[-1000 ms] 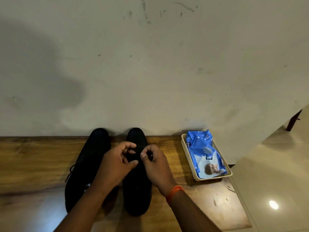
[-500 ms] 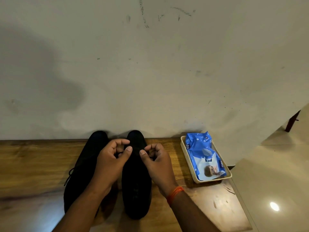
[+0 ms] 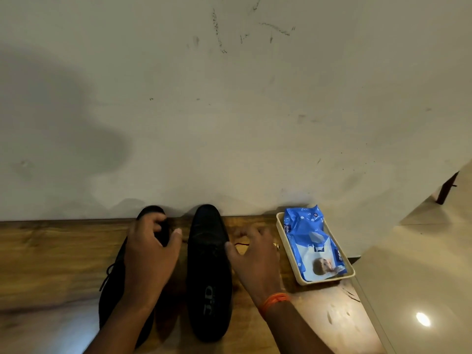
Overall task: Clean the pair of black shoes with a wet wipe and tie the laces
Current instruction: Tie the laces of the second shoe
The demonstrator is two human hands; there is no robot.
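Observation:
Two black shoes stand side by side on a wooden bench (image 3: 51,251), toes to the wall. The right shoe (image 3: 208,264) shows its insole lettering and laced front. My left hand (image 3: 148,256) hovers over the left shoe (image 3: 112,290), fingers spread and loosely curved, and covers much of it. To the right of the right shoe is my right hand (image 3: 255,256), fingers spread above the wood. A thin lace end (image 3: 241,244) lies between its thumb and fingers. Both hands are blurred, and neither plainly grips anything.
A blue wet-wipe pack (image 3: 306,238) lies in a cream tray (image 3: 325,281) at the bench's right end. A scuffed white wall (image 3: 229,123) rises right behind the shoes. Glossy floor tiles (image 3: 421,277) lie beyond the bench's right edge.
Both hands were pinched together at the right shoe's laces. They have since drawn apart, the left over the left shoe, the right toward the tray, and their fingers have spread.

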